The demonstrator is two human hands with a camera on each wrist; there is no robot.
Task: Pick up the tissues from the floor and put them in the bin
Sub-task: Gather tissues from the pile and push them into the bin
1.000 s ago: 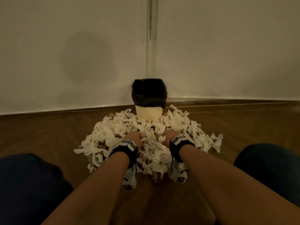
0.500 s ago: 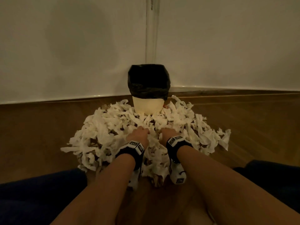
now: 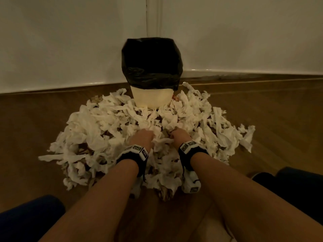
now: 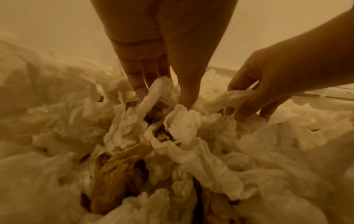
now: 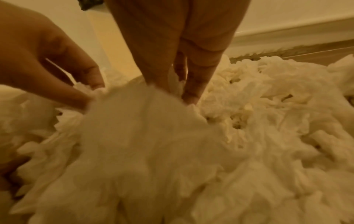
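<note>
- The tissues [image 3: 108, 130], white, crumpled and torn into strips, are heaped in a wide mound on the wooden floor, spread around the foot of the bin; brownish scraps are mixed in underneath.
- The bin [image 3: 151, 98], cream-coloured and lined with a black bag folded over its rim, is stood upright in the wall corner, its base touched by the heap.

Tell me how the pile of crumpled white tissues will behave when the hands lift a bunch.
The pile of crumpled white tissues looks limp and light. Loose strips will probably trail and drop. The left hand and right hand dig in together, which likely helps.
</note>
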